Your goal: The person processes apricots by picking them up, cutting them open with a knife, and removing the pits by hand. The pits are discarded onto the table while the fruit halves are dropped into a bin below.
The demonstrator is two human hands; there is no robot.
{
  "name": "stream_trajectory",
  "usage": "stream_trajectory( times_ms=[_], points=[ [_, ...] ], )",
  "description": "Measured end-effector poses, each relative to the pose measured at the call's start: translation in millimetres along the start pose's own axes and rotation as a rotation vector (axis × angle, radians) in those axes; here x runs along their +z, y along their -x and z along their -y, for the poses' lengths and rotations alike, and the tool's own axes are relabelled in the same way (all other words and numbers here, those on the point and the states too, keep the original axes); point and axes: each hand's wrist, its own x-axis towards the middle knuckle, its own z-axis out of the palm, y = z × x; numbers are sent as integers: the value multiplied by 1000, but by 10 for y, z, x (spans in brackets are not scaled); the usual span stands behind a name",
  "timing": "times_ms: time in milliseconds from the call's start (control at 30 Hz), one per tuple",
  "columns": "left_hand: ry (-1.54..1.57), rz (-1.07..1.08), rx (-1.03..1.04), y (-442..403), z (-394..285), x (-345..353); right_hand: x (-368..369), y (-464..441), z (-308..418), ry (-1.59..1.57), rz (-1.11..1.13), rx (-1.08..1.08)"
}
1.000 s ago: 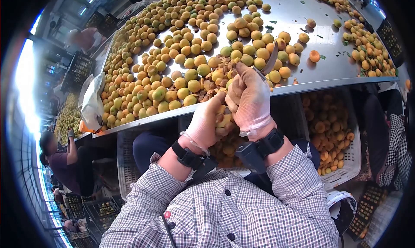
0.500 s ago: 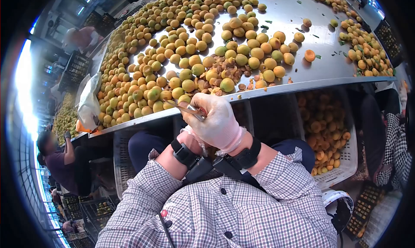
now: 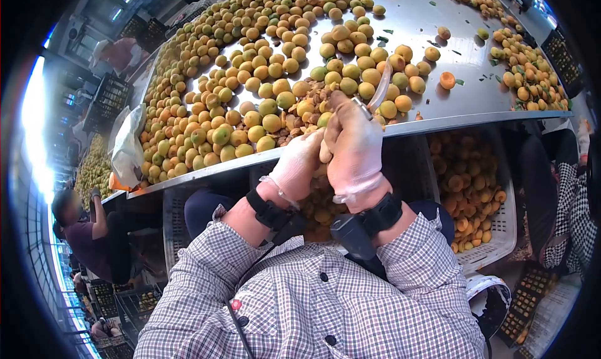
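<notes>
My right hand [image 3: 355,149], in a thin pale glove, is closed around a knife. The knife's curved blade [image 3: 381,87] points up and away over the table edge. Close beside it, my left hand [image 3: 299,162] is gloved too, with its fingers bent together near the right fingertips. Whatever the left fingers hold is hidden. Just beyond both hands lies a heap of brown pits [image 3: 305,102] among whole yellow-green apricots [image 3: 271,122]. Below the hands, orange fruit [image 3: 319,214] shows between my forearms.
The metal table [image 3: 463,99] has a raised front edge and carries many apricots. A crate [image 3: 506,234] of apricot halves stands below at right. A white plastic bag [image 3: 128,143] hangs at the left corner. Other people sit at both sides.
My hands were overlapped with the knife pointing left; now they are side by side. The right hand has moved up and right, and the blade has swung to the right.
</notes>
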Motion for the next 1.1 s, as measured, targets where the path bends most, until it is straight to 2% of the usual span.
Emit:
stream_trajectory(
  times_ms=[33,67,133,167,233,267,333,467,533,567,600,667,767,800,867,900,933,1000,1033,1067,1100],
  points=[
    [154,-46,-375,-32,-3,24,20,46,-31,30,-11,-27],
    [154,-46,-375,-27,-28,39,12,65,-94,62,30,-126],
    [264,-22,-469,-22,-136,78,53,138,-104,112,44,-127],
    [226,-43,-306,-36,93,106,8,173,-167,167,112,-182],
    [184,-45,-286,-14,192,81,-5,186,-302,324,191,-376],
    [143,-45,-269,3,220,59,3,208,-336,324,192,-376],
    [63,-41,-232,39,272,13,-9,261,-380,673,306,-640],
    [-85,-32,-157,104,303,-68,-34,151,-507,686,503,-965],
    [-169,-30,-114,104,304,-128,-54,200,-356,638,483,-677],
    [-212,-30,-95,110,310,-156,-102,91,-480,284,395,-393],
    [-215,-31,-94,110,280,-179,-4,106,-246,4,154,-18],
    [-347,-75,-108,95,95,-205,-116,-93,-145,-253,235,55],
    [-541,-143,-128,40,-178,-187,-70,-71,-77,-195,124,41],
    [-541,-142,-129,19,-209,-166,-56,-56,-72,-195,124,42],
    [-326,-220,-137,-20,-231,-123,-36,2,-101,-170,62,-2],
    [-676,-197,-9,-39,-214,-118,-17,36,-128,-169,61,2],
    [-675,-199,-11,-48,-212,-101,12,69,-158,-108,39,-52],
    [-637,-152,-145,-89,-220,-79,51,119,-196,-46,21,-109],
    [-377,-198,-164,-43,189,-116,55,149,-214,-13,40,-151],
    [-375,-202,-164,-99,110,-102,57,177,-229,21,58,-193],
    [39,-257,-382,-153,23,-78,67,199,-234,24,48,-197]
  ],
)
